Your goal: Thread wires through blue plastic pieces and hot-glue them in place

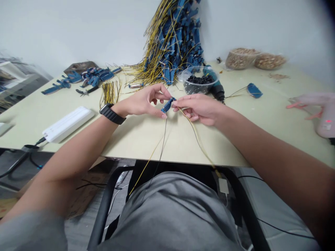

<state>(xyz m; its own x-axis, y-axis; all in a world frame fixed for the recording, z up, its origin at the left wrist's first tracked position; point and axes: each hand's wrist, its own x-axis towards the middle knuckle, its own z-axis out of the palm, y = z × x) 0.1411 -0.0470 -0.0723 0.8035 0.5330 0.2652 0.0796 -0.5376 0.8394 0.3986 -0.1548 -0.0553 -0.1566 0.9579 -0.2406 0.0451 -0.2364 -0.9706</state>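
Observation:
Above the table, my left hand grips a small blue part between its thumb and a fingertip. My right hand is closed at the same part's right end, its fingers pinched on a yellow and black wire pair that runs down over the table edge. From the blue part's lower end hangs a thin black wire, with a yellow wire slanting down beside it toward my lap. What exactly lies under the right fingertips is hidden.
A tall heap of wired blue parts leans against the wall. Before it stands a clear bowl of black pieces beside a drill. Cutters and a white power strip lie left; a glue gun is right.

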